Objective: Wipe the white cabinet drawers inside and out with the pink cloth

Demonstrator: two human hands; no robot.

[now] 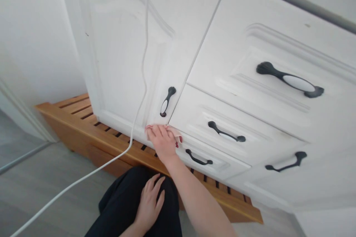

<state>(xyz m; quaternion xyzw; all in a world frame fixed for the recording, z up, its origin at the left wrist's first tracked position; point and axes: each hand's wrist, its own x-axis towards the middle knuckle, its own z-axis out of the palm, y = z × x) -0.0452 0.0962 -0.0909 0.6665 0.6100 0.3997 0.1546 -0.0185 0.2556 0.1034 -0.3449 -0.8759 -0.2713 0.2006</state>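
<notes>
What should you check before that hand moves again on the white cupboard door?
1. Right hand flat on the bottom corner of the cabinet door: ok.
2. Whether the pale thing under its fingers is a cloth: cannot tell.
3. White cable clear of the door: not ok, it hangs across the front, close to the hand.
4. Door handle free, nothing touching it: ok.
5. Left hand out of the way, resting on the black-trousered knee: ok.

Matt white painted cabinet door [119,63], dark metal handle [167,101], smooth varnished wooden slats [83,120], black cloth trousers [122,202].
</notes>
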